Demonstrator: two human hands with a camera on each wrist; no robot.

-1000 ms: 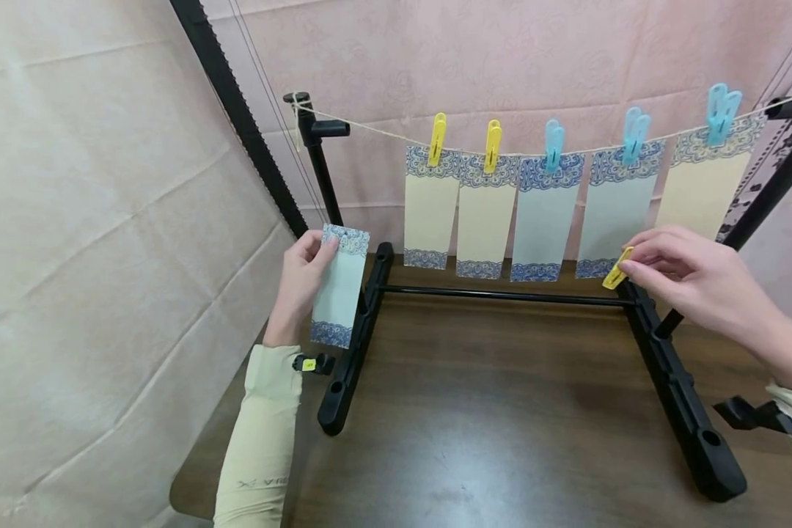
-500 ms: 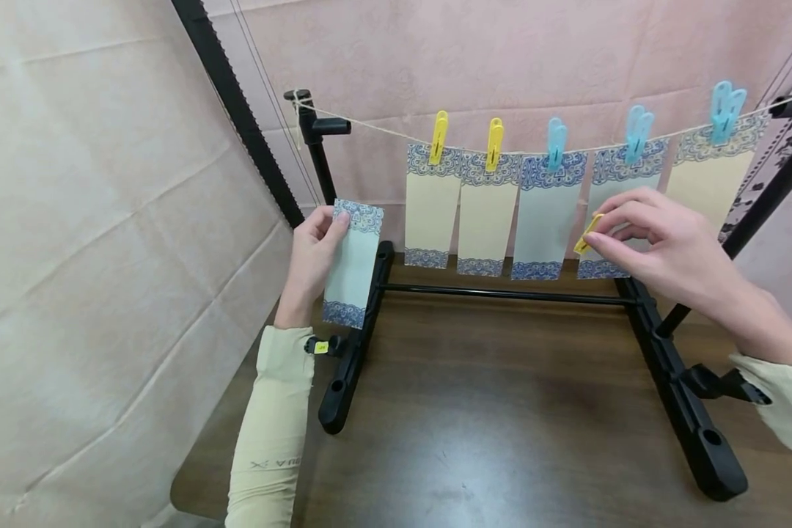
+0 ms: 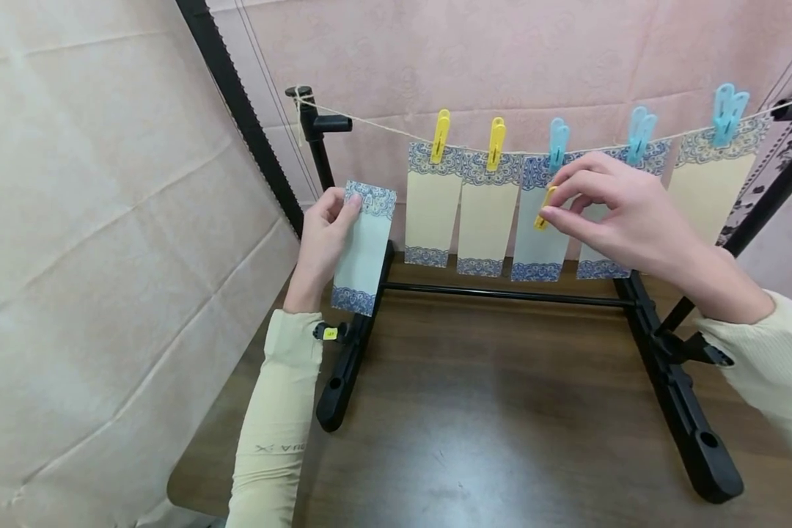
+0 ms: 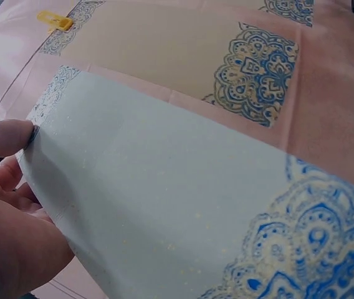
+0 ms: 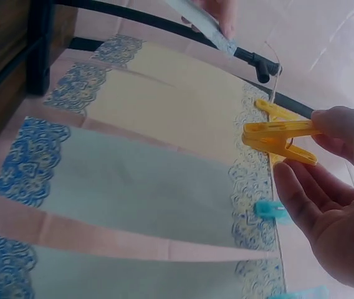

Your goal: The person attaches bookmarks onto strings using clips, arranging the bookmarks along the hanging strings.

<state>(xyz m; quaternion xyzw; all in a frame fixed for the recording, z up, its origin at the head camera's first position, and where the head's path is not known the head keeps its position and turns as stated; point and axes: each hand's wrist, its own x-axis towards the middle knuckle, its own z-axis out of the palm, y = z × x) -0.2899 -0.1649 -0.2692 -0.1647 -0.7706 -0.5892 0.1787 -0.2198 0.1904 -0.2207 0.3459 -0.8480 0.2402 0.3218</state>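
Observation:
My left hand [image 3: 326, 238] pinches the upper left edge of a pale blue card [image 3: 363, 253] with blue lace-pattern ends, thumb in front. The card hangs slightly tilted, left of the row on the string. Between thumb and fingertips, my right hand [image 3: 614, 202] holds a yellow clothespin [image 5: 280, 137]; its jaws look closed in the right wrist view. That hand is in front of the hanging blue cards and covers part of them. Cream cards [image 3: 432, 213] and blue cards [image 3: 540, 227] hang from the string [image 3: 383, 127] by yellow pegs [image 3: 440, 137] and light blue pegs [image 3: 642, 136].
The string runs between two posts of a black stand [image 3: 317, 139], whose crossbar [image 3: 501, 295] and feet [image 3: 689, 425] rest on a brown wooden table [image 3: 475, 411]. Pink cloth [image 3: 534, 59] hangs behind, and a pale cloth [image 3: 105, 257] covers the left side.
My left hand has raised the blue card up and right, towards the string. My right hand has carried the yellow clothespin left and up, from the right-hand cards to the middle blue one.

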